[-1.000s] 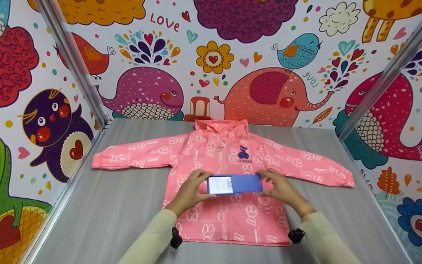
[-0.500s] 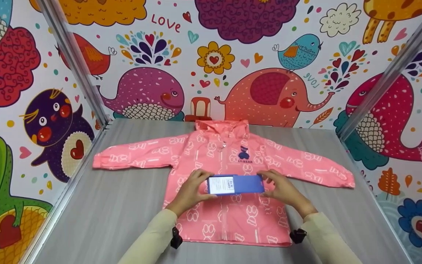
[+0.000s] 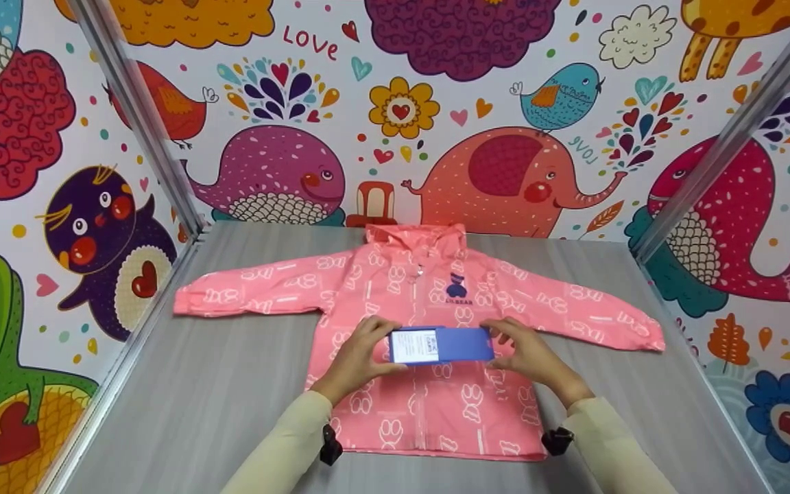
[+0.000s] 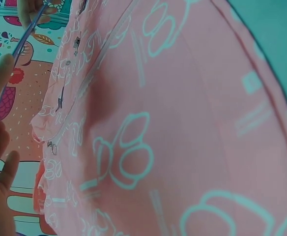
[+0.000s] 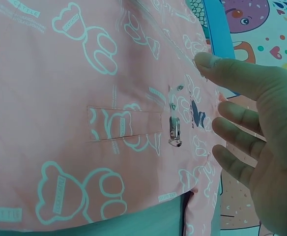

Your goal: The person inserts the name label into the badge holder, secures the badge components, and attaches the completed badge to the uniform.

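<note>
A flat blue card holder (image 3: 465, 344) with a white printed card (image 3: 414, 346) at its left end is held level above the pink jacket (image 3: 436, 412). My left hand (image 3: 362, 350) pinches its left end, thumb along the lower edge. At the right end, my right hand (image 3: 529, 350) pinches it between thumb and fingers. The left wrist view shows the holder edge-on as a thin strip (image 4: 19, 51). In the right wrist view a metal clip (image 5: 174, 130) appears against the jacket; whether it hangs from the holder I cannot tell.
Both jacket sleeves (image 3: 580, 302) lie spread across the grey table (image 3: 182, 391), and the hood (image 3: 412, 237) points to the back. Walls with cartoon animals (image 3: 285, 171) enclose the table, joined by metal corner posts (image 3: 138, 116).
Both hands keep their pinch and stay almost still. The blue part's right end and the right fingertips have shifted very slightly to the right.
</note>
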Tool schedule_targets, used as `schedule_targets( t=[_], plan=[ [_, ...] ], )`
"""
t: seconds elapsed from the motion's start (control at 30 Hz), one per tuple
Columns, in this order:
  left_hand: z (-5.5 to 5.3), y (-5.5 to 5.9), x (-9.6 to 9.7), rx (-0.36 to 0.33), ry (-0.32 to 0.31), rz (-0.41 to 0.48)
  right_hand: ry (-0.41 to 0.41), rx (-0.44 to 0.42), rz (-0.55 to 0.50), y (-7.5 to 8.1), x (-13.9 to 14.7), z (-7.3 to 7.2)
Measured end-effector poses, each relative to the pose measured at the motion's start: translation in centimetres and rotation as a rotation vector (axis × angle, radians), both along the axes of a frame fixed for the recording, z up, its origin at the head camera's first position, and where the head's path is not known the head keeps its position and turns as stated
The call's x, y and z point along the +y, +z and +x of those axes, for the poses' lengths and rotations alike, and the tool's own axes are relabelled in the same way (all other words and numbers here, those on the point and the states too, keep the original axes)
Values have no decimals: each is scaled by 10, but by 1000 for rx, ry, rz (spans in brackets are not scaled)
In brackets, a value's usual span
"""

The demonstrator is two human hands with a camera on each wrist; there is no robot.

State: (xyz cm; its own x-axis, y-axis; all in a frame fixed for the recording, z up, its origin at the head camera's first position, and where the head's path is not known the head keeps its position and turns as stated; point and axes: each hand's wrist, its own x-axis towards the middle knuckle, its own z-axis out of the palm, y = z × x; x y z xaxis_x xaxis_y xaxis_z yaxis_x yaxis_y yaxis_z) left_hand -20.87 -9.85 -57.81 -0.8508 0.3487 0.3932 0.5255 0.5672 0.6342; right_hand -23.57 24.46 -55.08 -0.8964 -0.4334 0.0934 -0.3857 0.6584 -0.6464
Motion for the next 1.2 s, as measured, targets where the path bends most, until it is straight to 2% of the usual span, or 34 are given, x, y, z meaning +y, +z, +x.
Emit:
schedule_targets(
  t=[0.13,0.33,0.77,1.0,1.2],
  plan=[
    [0,1,1,7,-7,7,-3,-4,4,0,-1,0],
    [0,1,2,-24,-7,20,-5,2,21,-2,-2,0],
    [0,0,4,11,-20,-8,31,-6,10,-2,-11,0],
    [-1,0,5,-14,-14,-7,40,19,-15,-3,-18,2],
    [0,1,4,38,-5,-69,34,49,-23,-4,-23,4]
  ],
)
